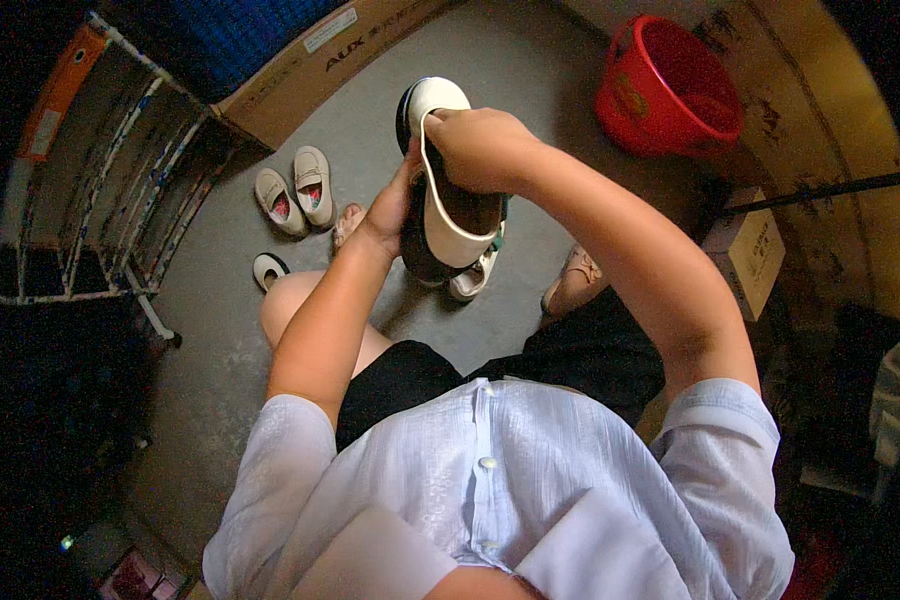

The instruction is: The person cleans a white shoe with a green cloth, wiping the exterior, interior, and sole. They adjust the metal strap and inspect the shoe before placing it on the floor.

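Observation:
A white shoe with a dark sole (454, 244) is held up in front of me, its toe pointing away. My left hand (390, 202) grips it along the left side, by the sole. My right hand (484, 150) reaches into the shoe's opening, its fingers partly hidden inside near the toe. Below the held shoe another white shoe (472, 281) shows in part, with something green beside it. On the floor to the left stand a pair of beige loafers (313, 187), and a white shoe with a dark sole (270, 266) sits near my left knee.
A red plastic bucket (671, 90) stands at the upper right, with a small cardboard box (746, 255) below it. A metal rack (82, 187) stands at the left. A long cardboard box (285, 112) lies at the top. My feet are on the grey floor (217, 337).

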The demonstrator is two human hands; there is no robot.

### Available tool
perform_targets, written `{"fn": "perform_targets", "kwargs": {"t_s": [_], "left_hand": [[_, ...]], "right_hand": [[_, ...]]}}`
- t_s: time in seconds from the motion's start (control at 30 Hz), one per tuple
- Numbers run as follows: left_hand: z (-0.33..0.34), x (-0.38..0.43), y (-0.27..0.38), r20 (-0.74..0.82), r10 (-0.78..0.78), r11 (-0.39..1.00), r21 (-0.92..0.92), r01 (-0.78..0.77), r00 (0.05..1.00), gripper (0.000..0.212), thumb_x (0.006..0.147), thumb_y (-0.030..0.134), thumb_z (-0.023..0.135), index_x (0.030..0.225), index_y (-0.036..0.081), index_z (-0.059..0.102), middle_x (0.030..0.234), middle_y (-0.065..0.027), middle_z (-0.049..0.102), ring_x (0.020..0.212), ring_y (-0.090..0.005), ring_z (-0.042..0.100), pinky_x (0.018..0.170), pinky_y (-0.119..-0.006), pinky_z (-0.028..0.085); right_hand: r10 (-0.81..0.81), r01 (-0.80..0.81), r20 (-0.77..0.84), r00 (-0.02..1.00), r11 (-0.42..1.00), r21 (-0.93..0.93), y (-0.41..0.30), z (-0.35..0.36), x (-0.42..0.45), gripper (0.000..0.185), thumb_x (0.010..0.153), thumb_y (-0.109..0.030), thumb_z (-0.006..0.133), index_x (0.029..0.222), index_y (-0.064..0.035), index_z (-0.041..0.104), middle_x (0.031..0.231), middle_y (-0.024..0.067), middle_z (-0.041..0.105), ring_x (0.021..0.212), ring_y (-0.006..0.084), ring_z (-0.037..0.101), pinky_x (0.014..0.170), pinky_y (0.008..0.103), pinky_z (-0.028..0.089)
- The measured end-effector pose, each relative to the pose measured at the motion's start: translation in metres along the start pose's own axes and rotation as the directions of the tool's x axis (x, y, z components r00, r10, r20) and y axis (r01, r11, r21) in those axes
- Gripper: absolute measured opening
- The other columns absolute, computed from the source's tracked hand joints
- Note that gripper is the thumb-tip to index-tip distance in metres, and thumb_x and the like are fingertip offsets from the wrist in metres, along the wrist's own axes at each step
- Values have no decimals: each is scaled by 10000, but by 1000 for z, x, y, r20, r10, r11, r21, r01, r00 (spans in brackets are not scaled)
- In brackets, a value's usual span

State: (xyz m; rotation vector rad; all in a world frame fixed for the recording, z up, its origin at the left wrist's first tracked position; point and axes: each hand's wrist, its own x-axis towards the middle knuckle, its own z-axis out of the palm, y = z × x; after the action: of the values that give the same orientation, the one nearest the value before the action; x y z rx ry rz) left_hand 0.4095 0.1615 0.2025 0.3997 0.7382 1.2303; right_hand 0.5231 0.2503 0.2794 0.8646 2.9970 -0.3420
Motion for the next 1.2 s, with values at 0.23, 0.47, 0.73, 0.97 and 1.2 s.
{"fn": "perform_targets", "kwargs": {"t_s": [0.23,0.47,0.73,0.97,1.2], "left_hand": [[-15,10,11,-76,86,991,-97,-93,993,597,946,513,337,1342,69,376,1296,-124,484,1163,-263,495,992,-390,401],[-21,12,30,-68,253,967,-4,-254,965,561,949,492,345,1314,71,408,1251,-118,517,1116,-264,525,965,-402,417],[-1,10,28,-126,346,933,-57,-355,930,562,925,530,396,1267,92,478,1211,-97,550,1079,-252,545,946,-389,413],[-13,12,32,-8,324,941,-99,-323,946,492,950,424,410,1279,59,442,1236,-125,524,1128,-271,502,982,-402,380],[-15,22,24,-67,416,882,273,-384,907,557,950,444,421,1344,61,330,1251,-69,470,1125,-176,475,947,-306,394]], "right_hand": [[-127,169,-143,982,924,343,18,-29,-28,282,792,-74,585,1072,-49,572,905,215,627,860,371,620,758,416,491],[120,218,-236,964,147,965,7,-84,-57,272,835,-217,645,1042,-55,577,896,40,607,774,113,599,686,239,501],[507,64,-18,862,-74,995,-26,-15,10,297,804,-199,620,1048,-35,575,878,115,614,759,200,597,720,330,491],[217,97,-413,884,780,618,-20,12,11,406,834,-323,569,1143,-62,600,1011,209,613,990,297,571,854,389,443],[570,17,-248,783,380,925,1,13,26,388,734,-266,644,1011,7,650,898,214,656,811,333,653,762,377,502]]}}
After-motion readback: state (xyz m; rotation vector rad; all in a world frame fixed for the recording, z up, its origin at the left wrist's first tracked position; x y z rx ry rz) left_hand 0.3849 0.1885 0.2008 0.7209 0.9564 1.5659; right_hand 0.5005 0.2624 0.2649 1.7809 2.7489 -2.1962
